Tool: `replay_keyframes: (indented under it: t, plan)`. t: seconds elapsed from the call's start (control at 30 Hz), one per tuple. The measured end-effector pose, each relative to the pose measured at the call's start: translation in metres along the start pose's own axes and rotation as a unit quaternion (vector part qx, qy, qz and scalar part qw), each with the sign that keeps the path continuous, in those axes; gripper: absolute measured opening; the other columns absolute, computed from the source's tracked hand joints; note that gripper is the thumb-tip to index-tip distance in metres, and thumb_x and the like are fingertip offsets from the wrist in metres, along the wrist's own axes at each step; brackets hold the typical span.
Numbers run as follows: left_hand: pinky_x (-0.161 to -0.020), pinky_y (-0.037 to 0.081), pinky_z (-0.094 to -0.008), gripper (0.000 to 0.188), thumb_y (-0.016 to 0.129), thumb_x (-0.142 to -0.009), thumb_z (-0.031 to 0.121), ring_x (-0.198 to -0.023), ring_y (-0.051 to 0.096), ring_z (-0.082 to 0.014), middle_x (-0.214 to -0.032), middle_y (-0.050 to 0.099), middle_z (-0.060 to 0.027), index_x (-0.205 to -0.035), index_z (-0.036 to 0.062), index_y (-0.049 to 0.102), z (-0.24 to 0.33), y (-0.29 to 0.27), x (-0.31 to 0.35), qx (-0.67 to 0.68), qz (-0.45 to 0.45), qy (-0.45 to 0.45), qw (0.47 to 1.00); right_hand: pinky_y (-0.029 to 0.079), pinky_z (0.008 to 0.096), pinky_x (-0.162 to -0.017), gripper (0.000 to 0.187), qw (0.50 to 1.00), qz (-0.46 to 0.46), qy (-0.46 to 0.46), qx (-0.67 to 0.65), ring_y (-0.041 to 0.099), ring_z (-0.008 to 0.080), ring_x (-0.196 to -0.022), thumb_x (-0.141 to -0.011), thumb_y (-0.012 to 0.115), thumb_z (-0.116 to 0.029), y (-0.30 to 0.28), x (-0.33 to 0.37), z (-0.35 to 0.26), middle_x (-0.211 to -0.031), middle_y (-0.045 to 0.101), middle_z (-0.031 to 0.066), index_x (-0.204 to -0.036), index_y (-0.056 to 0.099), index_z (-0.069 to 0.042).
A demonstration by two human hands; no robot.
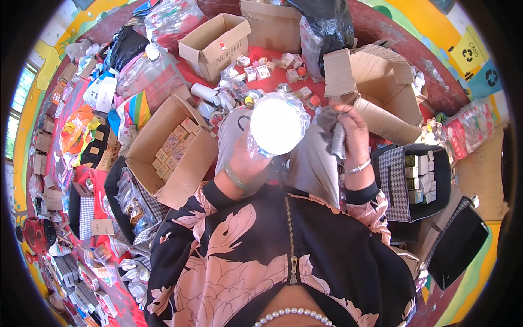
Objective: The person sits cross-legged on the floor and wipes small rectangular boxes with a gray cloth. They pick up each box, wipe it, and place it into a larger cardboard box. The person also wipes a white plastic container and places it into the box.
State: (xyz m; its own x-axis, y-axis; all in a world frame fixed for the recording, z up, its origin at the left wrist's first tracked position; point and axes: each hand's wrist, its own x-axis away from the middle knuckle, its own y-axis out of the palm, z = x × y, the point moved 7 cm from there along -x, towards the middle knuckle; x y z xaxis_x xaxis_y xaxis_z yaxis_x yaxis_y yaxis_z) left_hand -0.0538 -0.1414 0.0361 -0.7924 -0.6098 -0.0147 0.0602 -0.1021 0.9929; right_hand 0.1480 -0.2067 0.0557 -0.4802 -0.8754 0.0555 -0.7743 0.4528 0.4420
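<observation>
In front of my chest, my left hand (248,161) grips a round white plastic container (277,125) from its lower left side. Its flat round face is very bright, and clear plastic wrap shows around the rim. To its right, a bunched grey cloth (330,129) is pinched between the fingers of my right hand (354,133). Cloth and container are close, but a small gap seems to lie between them. My knees in light grey trousers (316,169) are beneath both hands.
An open cardboard box (143,143) with small patterned boxes stands at left. At right are a checked fabric bin (393,180) with small cartons and a large open carton (389,82). Small boxes (261,72) and a white cylinder (205,92) lie ahead on red cloth.
</observation>
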Motion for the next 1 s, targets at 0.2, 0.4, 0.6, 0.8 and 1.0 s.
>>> replay_keyframes:
  t: [0.2,0.4,0.6,0.8,1.0]
  plan:
    - [-0.096,0.041,-0.0318,0.052,0.057,-0.088,0.011,-0.117,0.050,-0.0237,-0.129,0.049,-0.0099,-0.135,0.0066,0.036,-0.008,0.012,0.000,-0.683,-0.075,0.211,0.695,0.033,0.0410,-0.103,0.044,0.756,-0.110,-0.428,0.482,0.043,0.0314,-0.124,-0.082,0.064,-0.022,0.110,0.049,-0.065,-0.129,0.050,0.0151,-0.121,0.053,-0.005]
    - [-0.097,0.040,-0.0352,0.047,0.054,-0.087,0.009,-0.117,0.050,-0.0239,-0.126,0.051,-0.0101,-0.132,0.0076,0.038,-0.026,-0.006,-0.004,-0.032,-0.032,-0.020,0.999,0.033,0.0432,-0.104,0.041,0.735,-0.230,-0.409,0.489,0.041,0.0322,-0.127,-0.079,0.063,-0.024,0.135,0.065,-0.015,-0.132,0.048,0.0151,-0.117,0.057,-0.009]
    - [-0.097,0.041,-0.0343,0.047,0.055,-0.087,0.010,-0.115,0.051,-0.0221,-0.125,0.052,-0.0097,-0.131,0.0063,0.039,-0.019,-0.004,0.007,-0.418,-0.056,0.039,0.906,0.040,0.0414,-0.099,0.042,0.608,-0.325,-0.515,0.509,0.049,0.0318,-0.120,-0.065,0.067,-0.016,0.149,0.081,-0.019,-0.126,0.052,0.0139,-0.106,0.063,-0.011]
    - [-0.096,0.041,-0.0335,0.048,0.057,-0.087,0.011,-0.114,0.052,-0.0204,-0.124,0.053,-0.0093,-0.131,0.0049,0.039,-0.028,0.005,0.015,-0.793,-0.142,0.196,0.559,0.038,0.0433,-0.099,0.032,0.712,-0.269,-0.449,0.468,0.055,0.0278,-0.110,-0.078,0.063,-0.023,0.143,0.056,-0.030,-0.116,0.059,0.0115,-0.107,0.061,-0.010]
    - [-0.092,0.043,-0.0309,0.049,0.061,-0.083,0.006,-0.109,0.056,-0.0197,-0.116,0.058,-0.0076,-0.128,0.0028,0.041,-0.022,0.022,0.011,-0.643,-0.088,0.216,0.730,0.047,0.0298,-0.081,0.028,0.852,-0.131,-0.293,0.413,0.061,0.0224,-0.092,-0.087,0.059,-0.016,0.095,0.012,-0.024,-0.102,0.062,0.0139,-0.113,0.057,-0.003]
